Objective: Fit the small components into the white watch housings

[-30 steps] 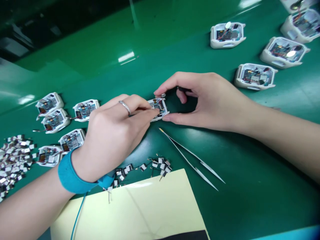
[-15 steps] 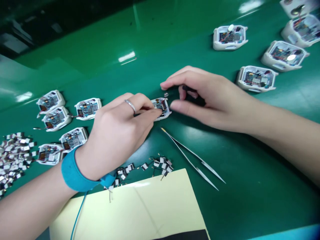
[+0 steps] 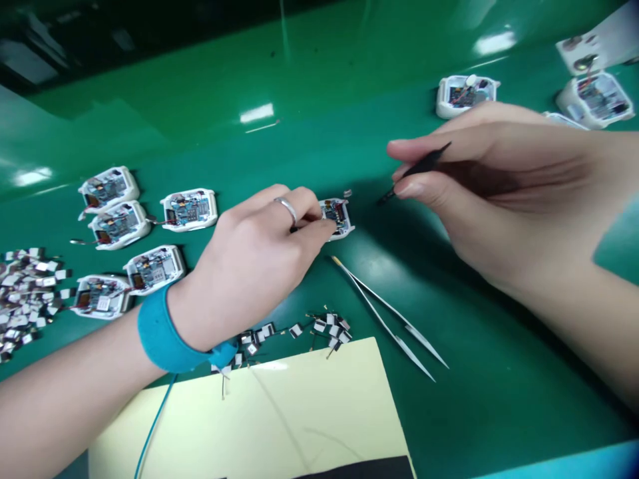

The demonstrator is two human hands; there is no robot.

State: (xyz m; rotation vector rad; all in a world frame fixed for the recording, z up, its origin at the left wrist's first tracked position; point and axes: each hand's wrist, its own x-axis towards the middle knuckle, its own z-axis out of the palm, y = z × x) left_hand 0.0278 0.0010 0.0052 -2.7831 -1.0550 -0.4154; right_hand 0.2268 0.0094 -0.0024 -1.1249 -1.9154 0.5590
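Observation:
My left hand (image 3: 254, 259) grips a small white watch-like casing (image 3: 337, 216) with a circuit board inside, its fingertips pressed on the near edge. A tiny metal part (image 3: 347, 193) lies just beyond the casing. My right hand (image 3: 484, 179) is raised to the right, apart from the casing, pinching a slim black pointed tool (image 3: 417, 168). Steel tweezers (image 3: 389, 319) with a gold tip lie on the green mat below the casing, touched by neither hand. A blue wrist strap (image 3: 167, 332) circles my left wrist.
Several open casings with circuit boards (image 3: 152, 269) sit at the left, and more (image 3: 594, 100) at the upper right. A heap of small metal pieces (image 3: 24, 299) lies at the far left. Small wired parts (image 3: 299, 336) lie beside a cream sheet (image 3: 249, 419) at the front.
My right hand has moved up and right, away from the casing, and the black tool now shows in its fingers. My left hand stays on the casing. The whole view has shifted slightly.

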